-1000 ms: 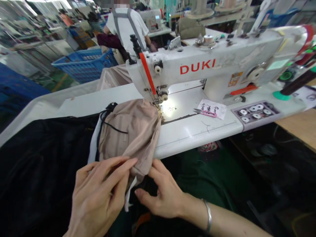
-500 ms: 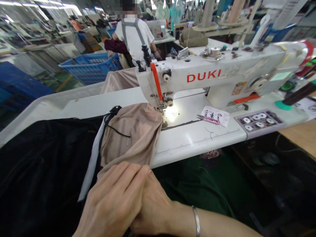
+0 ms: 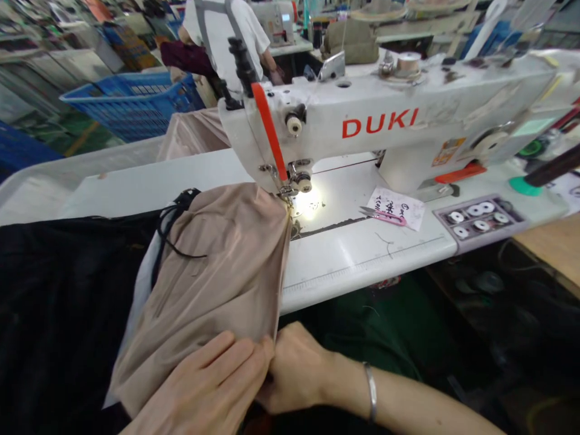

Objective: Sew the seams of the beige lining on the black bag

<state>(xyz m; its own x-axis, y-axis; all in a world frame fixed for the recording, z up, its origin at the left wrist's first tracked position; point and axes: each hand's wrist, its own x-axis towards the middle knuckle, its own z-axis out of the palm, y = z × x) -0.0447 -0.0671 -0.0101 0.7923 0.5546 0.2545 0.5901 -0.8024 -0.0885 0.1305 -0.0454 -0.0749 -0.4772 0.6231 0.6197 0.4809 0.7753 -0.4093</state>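
A beige fabric piece (image 3: 222, 254), part of a dark garment (image 3: 58, 302) with a white strip and a black cord (image 3: 181, 251), runs from the needle area of the white sewing machine (image 3: 362, 109) down to my hands. My left hand (image 3: 217, 374) is closed on the beige fabric near its right edge, fingertips pressed together. Beside it, my right hand (image 3: 299, 368) grips the same edge in a fist, a silver bangle on the wrist. Between hands and needle the edge is drawn straight. The fabric's far end sits under the presser foot (image 3: 287, 193).
Pink-handled thread snips (image 3: 385, 216) lie on a paper note (image 3: 408, 208) on the machine bed. A bobbin tray (image 3: 480, 217) is at the right. Behind stand a blue basket (image 3: 131, 109) and a person in a white shirt (image 3: 226, 42). Dark green cloth (image 3: 371, 332) hangs below the table edge.
My hands have moved a little apart and lower in view, and more beige fabric now shows, its right edge straighter. The view has shifted closer to the machine.
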